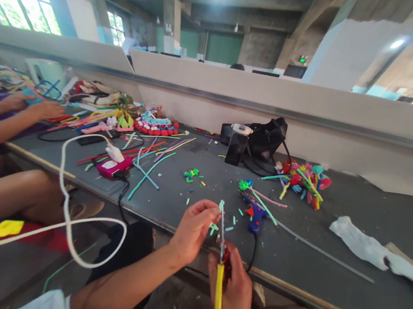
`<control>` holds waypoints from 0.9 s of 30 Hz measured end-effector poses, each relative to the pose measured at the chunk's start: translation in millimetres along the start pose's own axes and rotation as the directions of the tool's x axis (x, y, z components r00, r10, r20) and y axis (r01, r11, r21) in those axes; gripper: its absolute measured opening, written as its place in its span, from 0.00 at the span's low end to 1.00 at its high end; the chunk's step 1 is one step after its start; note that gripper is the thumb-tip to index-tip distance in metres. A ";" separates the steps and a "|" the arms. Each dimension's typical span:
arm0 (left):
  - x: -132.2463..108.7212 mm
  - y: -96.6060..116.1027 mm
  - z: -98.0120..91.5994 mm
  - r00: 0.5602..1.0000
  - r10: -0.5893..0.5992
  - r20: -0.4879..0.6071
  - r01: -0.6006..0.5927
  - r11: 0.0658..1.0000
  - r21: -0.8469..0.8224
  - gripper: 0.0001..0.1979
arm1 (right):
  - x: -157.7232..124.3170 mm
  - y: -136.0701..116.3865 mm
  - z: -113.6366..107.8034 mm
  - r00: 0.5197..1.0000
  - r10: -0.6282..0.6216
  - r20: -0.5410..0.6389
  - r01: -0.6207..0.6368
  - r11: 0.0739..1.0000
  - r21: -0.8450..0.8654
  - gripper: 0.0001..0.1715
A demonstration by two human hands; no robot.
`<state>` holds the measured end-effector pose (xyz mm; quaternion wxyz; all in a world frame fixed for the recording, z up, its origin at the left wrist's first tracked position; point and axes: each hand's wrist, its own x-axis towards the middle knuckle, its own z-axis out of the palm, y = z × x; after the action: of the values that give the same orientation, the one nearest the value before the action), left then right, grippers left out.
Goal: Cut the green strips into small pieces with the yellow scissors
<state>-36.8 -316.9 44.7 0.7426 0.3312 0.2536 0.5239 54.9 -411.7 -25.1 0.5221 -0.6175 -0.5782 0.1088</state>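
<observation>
My left hand is closed in a pinch over the table's front edge, holding a short light-green pipe cleaner piece between thumb and fingertips. My right hand grips yellow-handled scissors, their narrow grey blades pointing up beside the piece. Whether the blades touch it, I cannot tell. Cut green bits lie on the dark table just beyond my hands. To the right rests a blue glue gun, with a green tufted pipe cleaner head behind it.
A bundle of coloured pipe cleaner flowers lies at right, near a white cloth. A black bag stands at the back. Loose pipe cleaners and a magenta power adapter with a white cable lie left. Another person's hands work far left.
</observation>
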 end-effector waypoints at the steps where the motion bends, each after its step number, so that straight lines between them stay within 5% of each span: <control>1: -0.8 -0.4 0.2 1.000 0.001 0.005 -0.001 1.000 -0.003 0.04 | -1.1 0.4 1.3 1.000 0.004 0.000 -0.004 1.000 -0.003 0.15; 27: -0.4 -0.8 -0.9 0.997 0.072 0.008 -0.073 0.995 0.073 0.04 | 0.1 12.7 -0.4 0.999 -0.013 -0.043 0.009 0.995 -0.104 0.16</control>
<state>-37.0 -317.2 43.4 0.7111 0.3683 0.2586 0.5402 62.9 -409.1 -34.7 0.5024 -0.6427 -0.5750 0.0623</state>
